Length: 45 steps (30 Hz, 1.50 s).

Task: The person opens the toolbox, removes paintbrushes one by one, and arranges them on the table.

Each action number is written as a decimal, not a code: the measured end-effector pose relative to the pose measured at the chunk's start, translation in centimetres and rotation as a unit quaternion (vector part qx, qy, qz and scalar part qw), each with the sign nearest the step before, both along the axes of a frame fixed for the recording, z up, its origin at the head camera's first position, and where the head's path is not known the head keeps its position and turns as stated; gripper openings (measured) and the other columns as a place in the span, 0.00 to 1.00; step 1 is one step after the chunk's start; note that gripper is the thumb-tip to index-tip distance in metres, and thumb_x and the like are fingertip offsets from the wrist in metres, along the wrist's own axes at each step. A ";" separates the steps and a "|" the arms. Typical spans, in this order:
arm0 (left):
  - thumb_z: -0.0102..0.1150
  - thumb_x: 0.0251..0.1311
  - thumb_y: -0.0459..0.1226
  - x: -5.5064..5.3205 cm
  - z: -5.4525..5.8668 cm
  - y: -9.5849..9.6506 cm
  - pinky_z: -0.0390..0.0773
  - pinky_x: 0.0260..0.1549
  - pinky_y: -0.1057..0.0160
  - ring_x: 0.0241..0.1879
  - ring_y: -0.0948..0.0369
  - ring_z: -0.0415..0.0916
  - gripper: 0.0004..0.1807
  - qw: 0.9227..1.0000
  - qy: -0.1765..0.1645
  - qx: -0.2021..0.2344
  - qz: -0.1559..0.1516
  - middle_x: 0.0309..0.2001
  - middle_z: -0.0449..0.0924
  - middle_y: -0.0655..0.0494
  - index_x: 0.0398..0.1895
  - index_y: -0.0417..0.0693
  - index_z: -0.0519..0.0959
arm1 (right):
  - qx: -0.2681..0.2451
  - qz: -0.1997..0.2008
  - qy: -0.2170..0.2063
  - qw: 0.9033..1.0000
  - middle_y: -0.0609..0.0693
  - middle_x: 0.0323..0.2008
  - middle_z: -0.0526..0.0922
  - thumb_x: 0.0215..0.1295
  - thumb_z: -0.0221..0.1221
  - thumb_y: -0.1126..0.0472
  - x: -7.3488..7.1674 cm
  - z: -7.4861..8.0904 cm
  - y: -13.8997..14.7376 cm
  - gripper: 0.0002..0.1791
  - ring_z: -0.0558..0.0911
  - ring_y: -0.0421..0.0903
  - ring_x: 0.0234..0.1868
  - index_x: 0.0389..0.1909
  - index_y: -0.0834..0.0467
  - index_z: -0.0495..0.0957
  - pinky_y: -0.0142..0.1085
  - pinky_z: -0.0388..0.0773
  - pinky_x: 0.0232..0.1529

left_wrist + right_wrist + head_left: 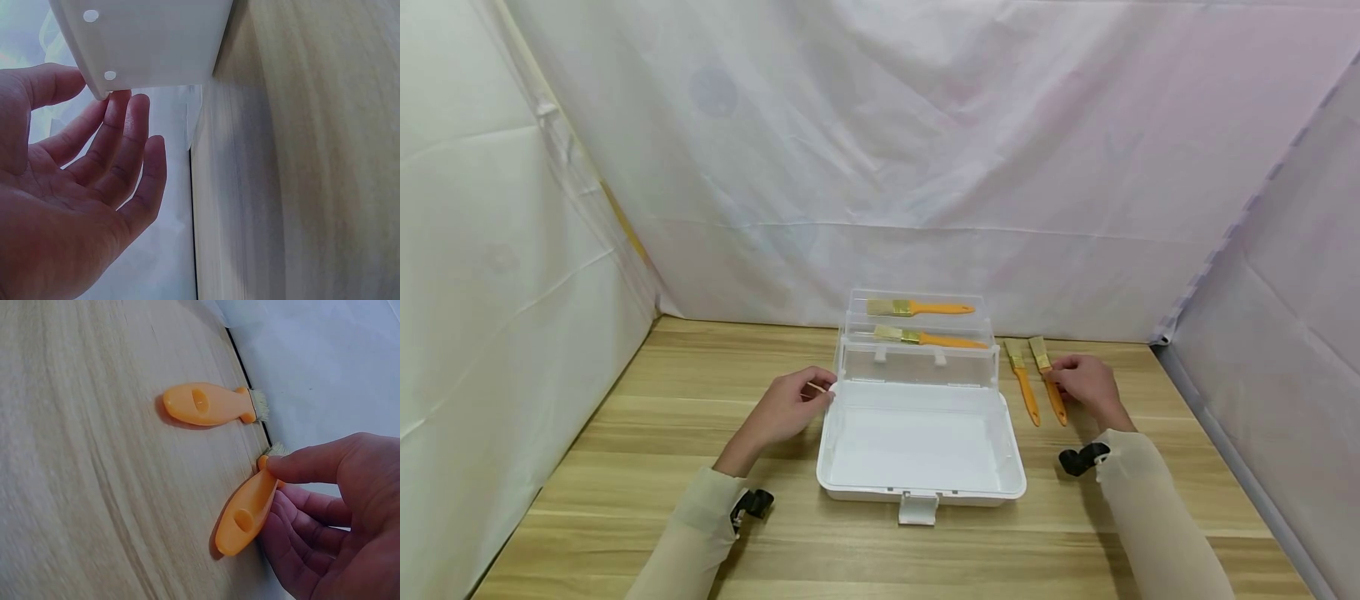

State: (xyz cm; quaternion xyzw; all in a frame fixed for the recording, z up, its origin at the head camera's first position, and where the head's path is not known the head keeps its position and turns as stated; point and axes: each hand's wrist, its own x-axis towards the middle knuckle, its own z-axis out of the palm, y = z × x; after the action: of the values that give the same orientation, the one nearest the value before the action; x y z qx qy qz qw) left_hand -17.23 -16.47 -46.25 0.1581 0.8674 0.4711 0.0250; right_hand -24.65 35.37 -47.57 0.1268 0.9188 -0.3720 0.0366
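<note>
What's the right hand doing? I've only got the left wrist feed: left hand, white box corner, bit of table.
Observer: Right hand pinches an orange-handled paintbrush.
Operator: Any other brush on the table?
Observer: Yes, a second brush lies to the left of the pinched one, not held.
Operator: And in the white box?
Observer: Two more up in its clear section: a rear brush and a front brush, both bristles-left in the head view.
</note>
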 end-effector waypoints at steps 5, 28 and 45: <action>0.63 0.78 0.35 0.1 0.1 0.0 0.87 0.54 0.46 0.50 0.52 0.87 0.12 1.000 0.001 0.006 -0.003 0.52 0.88 0.50 0.59 0.41 0.85 | 0.004 0.006 0.004 1.000 0.63 0.47 0.86 0.74 0.68 0.54 0.1 0.0 0.1 0.22 0.86 0.46 0.34 0.54 0.70 0.84 0.34 0.86 0.33; 0.62 0.78 0.35 0.2 0.4 0.2 0.87 0.54 0.46 0.51 0.51 0.87 0.13 1.000 -0.003 0.003 0.001 0.53 0.88 0.49 0.60 0.41 0.85 | 0.003 0.008 0.003 1.000 0.61 0.44 0.88 0.74 0.68 0.55 0.5 0.5 -0.2 0.21 0.86 0.48 0.36 0.54 0.70 0.85 0.34 0.86 0.33; 0.62 0.77 0.35 0.3 0.4 0.2 0.87 0.54 0.46 0.51 0.51 0.88 0.13 1.000 -0.003 0.003 0.001 0.53 0.88 0.49 0.59 0.41 0.85 | 0.029 0.011 0.027 0.999 0.65 0.50 0.85 0.78 0.64 0.53 1.5 1.9 -0.7 0.21 0.84 0.57 0.44 0.56 0.68 0.83 0.37 0.83 0.38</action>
State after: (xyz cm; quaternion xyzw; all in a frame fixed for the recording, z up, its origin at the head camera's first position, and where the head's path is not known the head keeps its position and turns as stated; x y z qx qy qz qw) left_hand -16.96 -16.31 -45.83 0.1556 0.8663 0.4740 0.0265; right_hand -23.11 34.65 -45.65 0.1075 0.9312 -0.3482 0.0121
